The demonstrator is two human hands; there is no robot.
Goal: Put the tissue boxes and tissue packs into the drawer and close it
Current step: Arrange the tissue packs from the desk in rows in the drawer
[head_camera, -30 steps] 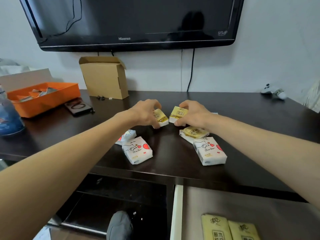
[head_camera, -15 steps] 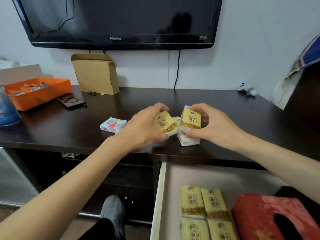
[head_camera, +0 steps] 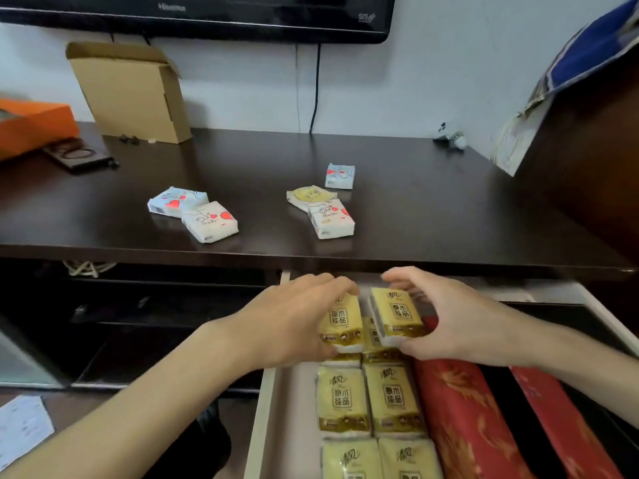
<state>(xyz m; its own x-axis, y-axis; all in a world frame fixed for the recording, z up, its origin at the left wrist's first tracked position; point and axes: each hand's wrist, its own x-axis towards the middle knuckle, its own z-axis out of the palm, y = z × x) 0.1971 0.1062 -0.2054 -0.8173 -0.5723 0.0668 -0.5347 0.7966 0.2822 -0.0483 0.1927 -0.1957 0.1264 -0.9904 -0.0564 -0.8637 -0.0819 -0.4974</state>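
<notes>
My left hand (head_camera: 290, 323) grips a yellow tissue pack (head_camera: 340, 321) and my right hand (head_camera: 449, 323) grips another yellow tissue pack (head_camera: 397, 314), both held low over the back of the open drawer (head_camera: 266, 409). Several yellow packs (head_camera: 370, 402) lie in rows inside it, beside two red tissue boxes (head_camera: 460, 416). On the dark table (head_camera: 432, 209) lie several packs: two heart-printed ones (head_camera: 193, 212) at the left, a yellow one (head_camera: 311, 195), a white one (head_camera: 330, 219) and a blue one (head_camera: 340, 176).
A cardboard box (head_camera: 131, 91) stands at the back left, next to an orange tray (head_camera: 31, 126) and a dark phone case (head_camera: 79, 155). A TV (head_camera: 242, 15) hangs on the wall above. A small white gadget (head_camera: 449, 138) lies at the back right. Open dark shelves lie left of the drawer.
Both hands carried their yellow packs from above the table down and toward me into the drawer. My view tilted down, showing more of the drawer.
</notes>
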